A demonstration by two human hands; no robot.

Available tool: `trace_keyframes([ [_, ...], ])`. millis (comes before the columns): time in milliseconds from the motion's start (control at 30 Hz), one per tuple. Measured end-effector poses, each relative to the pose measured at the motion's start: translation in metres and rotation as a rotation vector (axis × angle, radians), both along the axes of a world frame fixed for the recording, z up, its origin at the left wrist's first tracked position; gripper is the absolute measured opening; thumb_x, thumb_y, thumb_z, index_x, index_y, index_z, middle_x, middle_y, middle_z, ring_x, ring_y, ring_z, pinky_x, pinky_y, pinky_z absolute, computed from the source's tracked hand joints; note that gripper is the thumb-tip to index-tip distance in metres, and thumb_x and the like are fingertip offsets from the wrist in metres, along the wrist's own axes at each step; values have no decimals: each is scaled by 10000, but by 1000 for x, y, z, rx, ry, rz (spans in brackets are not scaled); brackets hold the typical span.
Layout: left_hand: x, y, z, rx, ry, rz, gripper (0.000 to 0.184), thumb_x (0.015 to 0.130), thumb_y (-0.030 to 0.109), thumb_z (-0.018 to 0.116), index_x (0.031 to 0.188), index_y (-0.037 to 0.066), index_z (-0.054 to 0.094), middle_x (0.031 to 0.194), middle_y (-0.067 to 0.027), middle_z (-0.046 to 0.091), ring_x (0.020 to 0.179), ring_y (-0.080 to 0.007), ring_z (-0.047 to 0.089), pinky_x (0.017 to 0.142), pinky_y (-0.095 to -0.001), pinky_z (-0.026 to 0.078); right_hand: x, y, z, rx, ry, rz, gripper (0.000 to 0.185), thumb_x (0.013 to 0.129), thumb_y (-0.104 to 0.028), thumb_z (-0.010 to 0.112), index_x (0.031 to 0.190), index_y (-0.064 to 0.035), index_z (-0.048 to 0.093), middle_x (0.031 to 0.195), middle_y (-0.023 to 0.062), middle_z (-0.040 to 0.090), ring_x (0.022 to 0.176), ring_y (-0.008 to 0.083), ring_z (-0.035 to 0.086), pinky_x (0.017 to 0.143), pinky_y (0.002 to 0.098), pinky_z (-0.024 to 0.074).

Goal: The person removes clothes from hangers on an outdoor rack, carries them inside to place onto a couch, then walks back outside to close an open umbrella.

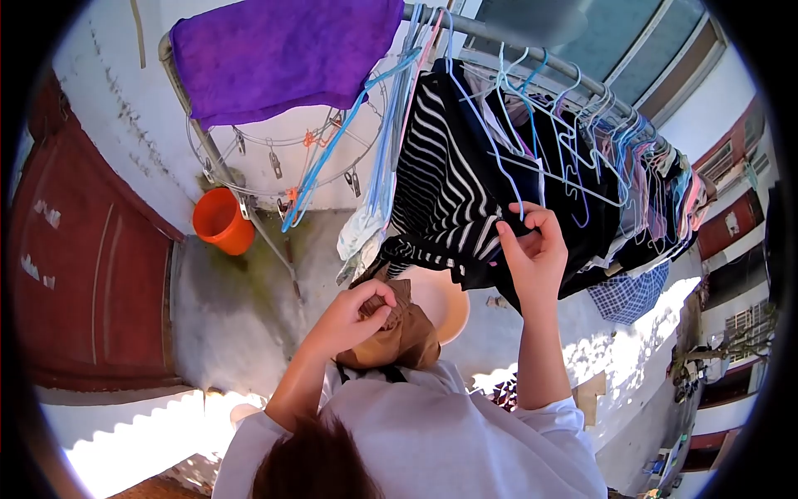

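Observation:
A black-and-white striped garment (432,166) hangs from a light blue hanger (480,104) on the rail. My right hand (536,249) is at its lower right part, thumb and forefinger closed on the cloth beside the hanger's end. Lower and to the left is my left hand (353,316), its fingers curled and thumb and forefinger pressed near each other. It is in front of a brown cloth (407,328), below the striped garment's dark lower edge. Whether anything is between the left fingertips cannot be made out.
A metal rail (478,29) bears a purple towel (283,58), many hangers and dark clothes (590,224). A round clip rack hangs at the left. Below are an orange bucket (223,221), a pale basin (449,303) and a checked umbrella (629,293). A red door (91,274) stands at the left.

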State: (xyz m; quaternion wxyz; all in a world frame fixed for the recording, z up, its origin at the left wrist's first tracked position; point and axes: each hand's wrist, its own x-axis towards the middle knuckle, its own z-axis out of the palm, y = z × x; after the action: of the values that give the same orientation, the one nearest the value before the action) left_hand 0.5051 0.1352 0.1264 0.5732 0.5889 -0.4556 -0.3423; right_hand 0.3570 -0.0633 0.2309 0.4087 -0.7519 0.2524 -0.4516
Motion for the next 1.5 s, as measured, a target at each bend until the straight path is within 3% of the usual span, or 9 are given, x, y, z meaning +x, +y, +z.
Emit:
trace_keyframes([
  [100, -2, 1, -1, -16, -15, 8, 113, 804, 22, 577, 915, 27, 555, 839, -49, 583, 791, -142, 550, 749, -264, 444, -9, 3, -6, -447, 222, -149, 199, 735, 53, 686, 804, -26, 517, 1123, 118, 549, 546, 52, 489, 518, 207, 404],
  [200, -4, 0, -1, -10, -6, 2, 113, 801, 18, 576, 912, 25, 553, 837, -47, 581, 791, -140, 549, 749, -263, 443, -13, 6, -26, -433, 227, -80, 164, 730, 26, 682, 807, -37, 552, 1115, 111, 543, 636, 171, 560, 551, 262, 446],
  [267, -5, -1, -2, -10, 0, 0, 112, 797, 13, 569, 907, 23, 550, 828, -45, 574, 791, -135, 545, 746, -261, 441, -12, 6, -39, -425, 243, 14, 140, 757, 47, 643, 830, -11, 539, 921, 116, 577, 657, 220, 581, 575, 281, 465],
  [633, -20, 4, -1, -41, 92, -231, 75, 751, -5, 549, 818, 18, 525, 765, -6, 527, 726, -67, 489, 655, -223, 412, 52, 9, -44, -469, 52, 88, 188, 751, 89, 561, 900, -20, 522, 807, 92, 521, 655, 195, 496, 610, 280, 427],
  [800, -15, 15, -4, -12, 115, -169, 77, 748, -5, 550, 814, 26, 525, 737, 5, 529, 672, -70, 498, 611, -226, 410, 89, -25, -134, -421, 367, 138, 212, 715, 79, 524, 902, -21, 518, 875, 199, 536, 787, 412, 564, 684, 448, 475],
  [967, -7, 29, -6, 42, 166, -153, 88, 752, -6, 547, 828, 17, 509, 765, -3, 512, 738, -80, 481, 676, -236, 415, 96, -67, -167, -405, 345, 49, 191, 681, 67, 525, 859, -1, 529, 828, 202, 540, 711, 395, 549, 631, 426, 468],
  [1100, -2, 31, -8, 23, 154, -102, 97, 755, -15, 547, 837, 19, 509, 775, -9, 516, 748, -86, 488, 689, -239, 418, 100, -49, -92, -365, 93, 85, 136, 753, 71, 532, 862, -11, 535, 746, 75, 498, 572, 147, 462, 534, 264, 390],
  [1333, -2, 29, -8, -9, 88, -4, 107, 808, -12, 555, 888, 39, 506, 755, 22, 519, 691, -32, 482, 607, -190, 392, 94, -51, -99, -235, 351, 179, 87, 752, 34, 502, 839, 21, 505, 641, 92, 459, 531, 140, 420, 504, 276, 361],
  [1500, -7, 18, -21, 36, 251, 59, 321, 846, 79, 605, 1137, 44, 472, 870, -10, 546, 785, -82, 501, 669, -219, 415, 58, -25, -103, 17, 432, 376, 80, 776, 7, 494, 853, 9, 517, 623, 50, 439, 565, 89, 391, 520, 248, 349],
])
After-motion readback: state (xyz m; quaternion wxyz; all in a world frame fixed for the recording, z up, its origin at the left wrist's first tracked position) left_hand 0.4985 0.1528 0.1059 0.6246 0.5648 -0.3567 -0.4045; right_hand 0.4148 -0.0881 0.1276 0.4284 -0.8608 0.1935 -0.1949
